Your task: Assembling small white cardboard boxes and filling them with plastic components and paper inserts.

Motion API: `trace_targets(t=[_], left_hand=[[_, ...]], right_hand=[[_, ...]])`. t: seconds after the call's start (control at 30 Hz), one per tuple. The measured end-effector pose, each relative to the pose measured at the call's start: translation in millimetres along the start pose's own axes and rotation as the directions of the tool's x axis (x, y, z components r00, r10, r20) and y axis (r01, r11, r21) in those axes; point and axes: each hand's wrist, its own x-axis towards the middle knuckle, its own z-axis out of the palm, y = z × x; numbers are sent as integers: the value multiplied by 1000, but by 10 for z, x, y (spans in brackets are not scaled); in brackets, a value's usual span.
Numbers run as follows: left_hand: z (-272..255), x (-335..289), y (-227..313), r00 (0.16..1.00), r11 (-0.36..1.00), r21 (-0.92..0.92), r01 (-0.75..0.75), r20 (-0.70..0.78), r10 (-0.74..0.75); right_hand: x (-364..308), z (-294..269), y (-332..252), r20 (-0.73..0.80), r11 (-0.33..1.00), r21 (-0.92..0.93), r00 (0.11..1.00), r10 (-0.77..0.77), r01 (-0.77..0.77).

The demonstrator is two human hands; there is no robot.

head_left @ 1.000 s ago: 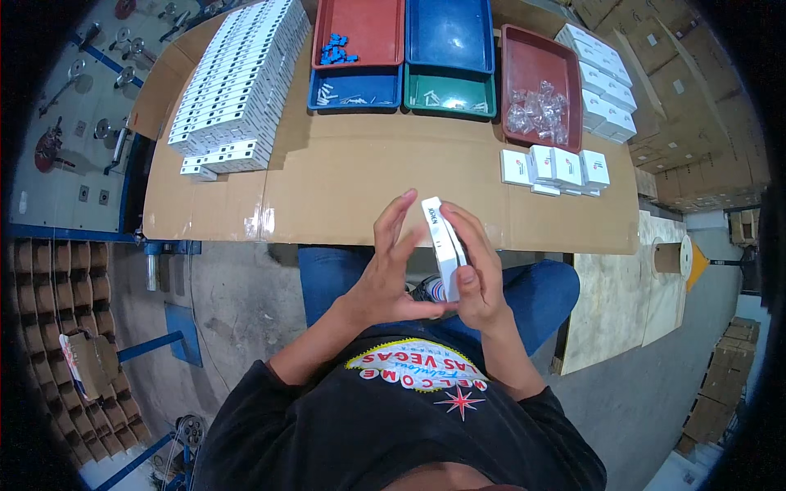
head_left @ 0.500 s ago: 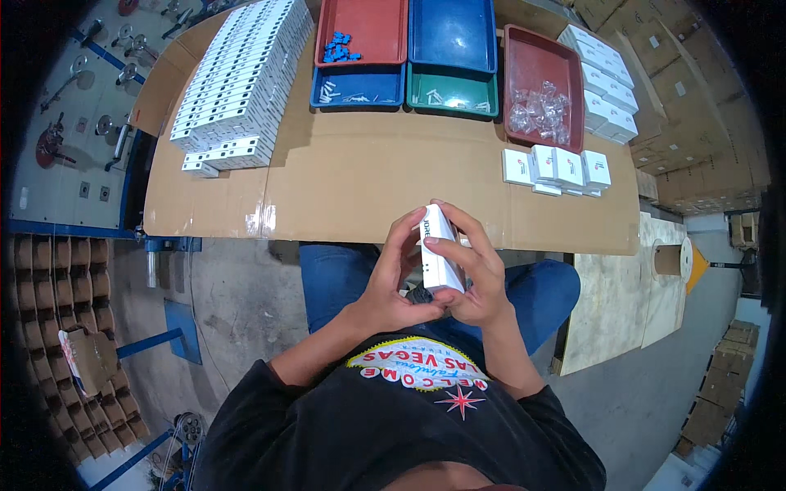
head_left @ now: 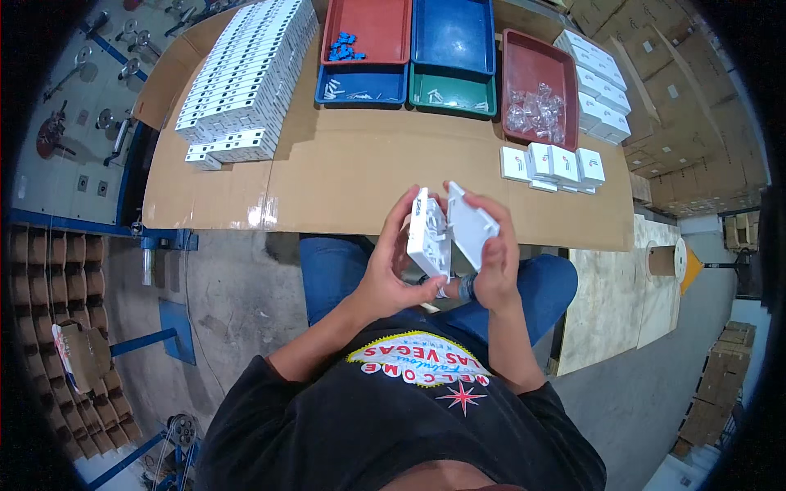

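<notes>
My left hand (head_left: 391,270) grips one white plastic half (head_left: 428,236) of a flat square box, held over my lap just off the table's near edge. My right hand (head_left: 494,262) grips the other white half, the cover (head_left: 472,225), tilted away from the first so the two parts stand apart like an open book. Both pieces are held upright between my fingers and thumbs.
The cardboard-covered table (head_left: 352,176) carries long rows of white boxes (head_left: 250,78) at the left, red (head_left: 368,24), blue (head_left: 453,33), blue (head_left: 360,84) and green (head_left: 450,92) trays at the back, a dark red tray of clear bags (head_left: 536,106), and small white boxes (head_left: 557,164) at the right.
The white box, held shut and edge-on a second ago, has been pulled apart into two halves, one in each hand.
</notes>
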Motion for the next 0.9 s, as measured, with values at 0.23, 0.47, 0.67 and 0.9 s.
trace_targets(t=[0.23, 0.47, 0.67, 0.9], left_hand=[[-313, -69, -382, 966, 999, -10, 35, -255, -36], [-1077, -65, -1273, 973, 913, 388, 128, -228, -40], [-1416, 93, -1398, 990, 414, 899, 140, -122, -69], [-1415, 130, -1491, 984, 166, 974, 156, -167, 56]], right_hand=[[-168, -133, 563, -181, 927, 306, 943, 280, -217], [-459, -262, 1564, -218, 883, 36, 859, 463, -467], [-374, -452, 2208, -120, 899, -225, 926, 357, -376], [-323, -548, 2136, -98, 679, -715, 986, 137, -166]])
